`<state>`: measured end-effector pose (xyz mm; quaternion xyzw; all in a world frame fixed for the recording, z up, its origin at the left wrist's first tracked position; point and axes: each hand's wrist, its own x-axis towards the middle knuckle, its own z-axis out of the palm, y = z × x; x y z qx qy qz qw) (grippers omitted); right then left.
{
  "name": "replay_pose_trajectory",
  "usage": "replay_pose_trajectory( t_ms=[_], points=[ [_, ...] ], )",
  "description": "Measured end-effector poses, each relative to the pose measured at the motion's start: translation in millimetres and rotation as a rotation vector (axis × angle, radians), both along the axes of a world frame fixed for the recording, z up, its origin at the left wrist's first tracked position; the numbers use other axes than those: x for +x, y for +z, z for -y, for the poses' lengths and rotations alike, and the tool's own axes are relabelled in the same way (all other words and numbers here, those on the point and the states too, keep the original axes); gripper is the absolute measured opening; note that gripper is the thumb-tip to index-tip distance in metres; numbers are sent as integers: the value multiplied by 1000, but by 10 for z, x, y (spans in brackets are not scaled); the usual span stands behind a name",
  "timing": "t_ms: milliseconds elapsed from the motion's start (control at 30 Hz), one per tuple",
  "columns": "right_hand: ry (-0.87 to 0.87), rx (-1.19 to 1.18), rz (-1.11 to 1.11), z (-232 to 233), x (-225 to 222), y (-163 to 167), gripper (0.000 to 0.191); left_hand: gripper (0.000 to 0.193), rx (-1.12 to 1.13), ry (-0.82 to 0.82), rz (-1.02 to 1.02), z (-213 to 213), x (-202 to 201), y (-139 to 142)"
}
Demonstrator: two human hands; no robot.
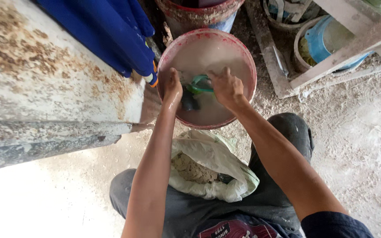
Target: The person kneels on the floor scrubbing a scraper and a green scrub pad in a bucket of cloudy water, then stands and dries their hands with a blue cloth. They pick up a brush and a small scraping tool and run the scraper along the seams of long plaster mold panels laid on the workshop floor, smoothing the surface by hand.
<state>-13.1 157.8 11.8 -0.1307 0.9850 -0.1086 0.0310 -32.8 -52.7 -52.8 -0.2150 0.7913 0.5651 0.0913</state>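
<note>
A round red-rimmed bucket [243, 59] of cloudy grey-brown water stands on the ground in front of me. Both my hands are in it. My left hand [173, 88] is dipped at the left side and closed around a dark object [189, 102] half under the water. My right hand [226, 87] is curled over a green ring-shaped piece [199, 83] at the water's middle; its fingers hide most of it. Between my knees lies an open white sack [217, 154] with pale chips [192, 169] inside.
A stained white slab [45, 79] fills the left, with blue cloth [111, 31] hanging at its top. Another red bucket [199, 13] stands behind the first. Wooden planks [345, 50] and a blue tub [318, 39] lie at the upper right. The ground is dusty concrete [362, 132].
</note>
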Motion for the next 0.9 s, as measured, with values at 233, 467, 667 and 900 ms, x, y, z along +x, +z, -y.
replay_pose_trajectory(
  t_ms=[233, 467, 667, 900],
  points=[
    [123, -490, 219, -135, -142, -228, 34, 82, 13, -117, -243, -79, -106, -34],
    [0, -684, 22, 67, -262, -363, 44, 84, 125, -55, -3, -164, -104, 207],
    [-331, -1107, 404, 184, -318, -362, 42, 54, 351, -192, -162, -279, 20, 206],
    [-237, -1109, 394, 82, -175, -500, 66, 50, 317, -234, -187, -335, -49, -59]
  ],
)
